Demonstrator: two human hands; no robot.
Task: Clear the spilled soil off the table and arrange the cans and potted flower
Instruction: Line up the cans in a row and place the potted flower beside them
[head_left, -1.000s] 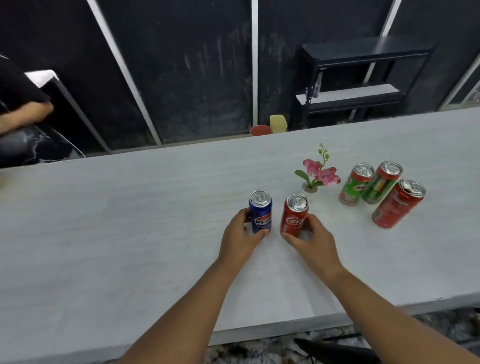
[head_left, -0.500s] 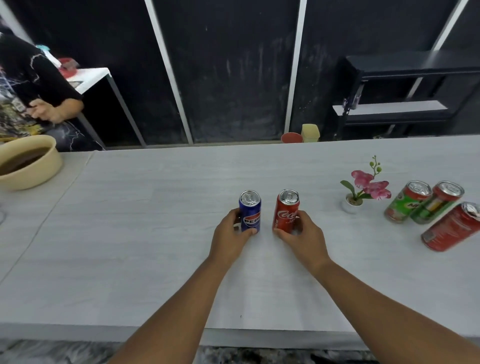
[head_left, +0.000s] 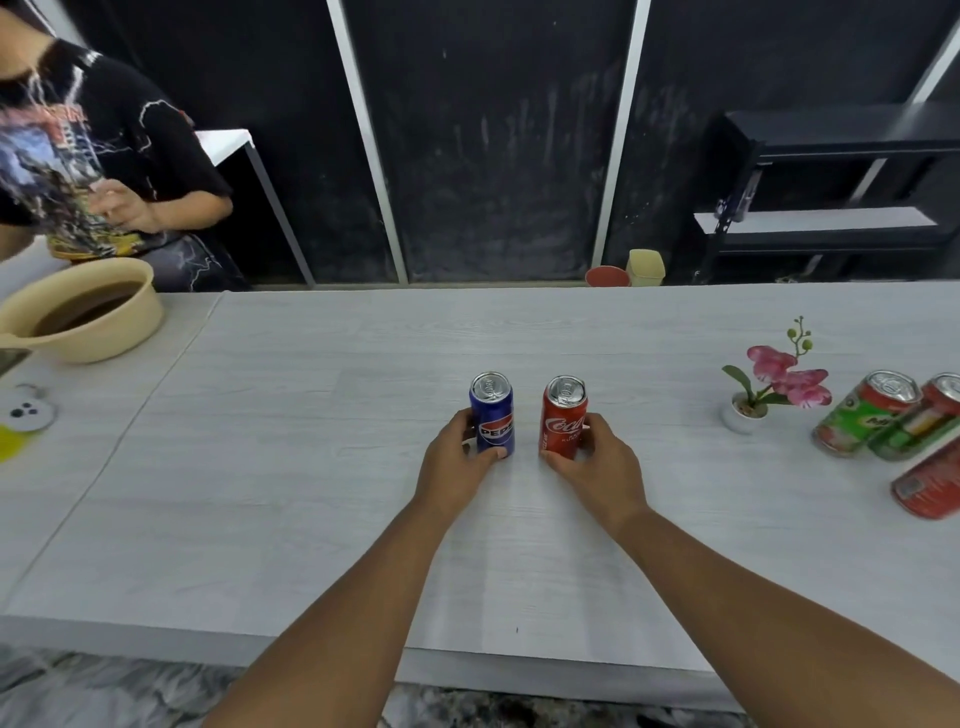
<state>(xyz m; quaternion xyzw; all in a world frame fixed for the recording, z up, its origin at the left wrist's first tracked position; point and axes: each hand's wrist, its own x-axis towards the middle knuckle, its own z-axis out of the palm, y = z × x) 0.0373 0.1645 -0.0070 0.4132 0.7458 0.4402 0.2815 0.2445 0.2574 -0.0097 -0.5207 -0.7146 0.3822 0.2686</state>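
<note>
My left hand (head_left: 457, 462) grips a blue Pepsi can (head_left: 492, 410) standing upright on the pale wood table (head_left: 311, 493). Beside it, a small gap away, my right hand (head_left: 597, 462) grips an upright red Coca-Cola can (head_left: 564, 415). To the right a small white pot with a pink flower (head_left: 774, 384) stands upright. Past it are two green and red Milo cans (head_left: 865, 413) (head_left: 924, 423) and a red can (head_left: 932, 486) at the frame's edge. No loose soil shows on the table.
A beige bowl (head_left: 85, 312) holding brown soil sits at the table's far left, above a round white object (head_left: 26, 410) and something yellow (head_left: 13, 441). A person in a black printed shirt (head_left: 93, 171) sits behind it. Black shelves (head_left: 831, 192) stand beyond the far edge.
My head has turned left, so the flower and the three cans slid toward the right edge and the bowl came into view. Both hands still hold their cans, set slightly further apart.
</note>
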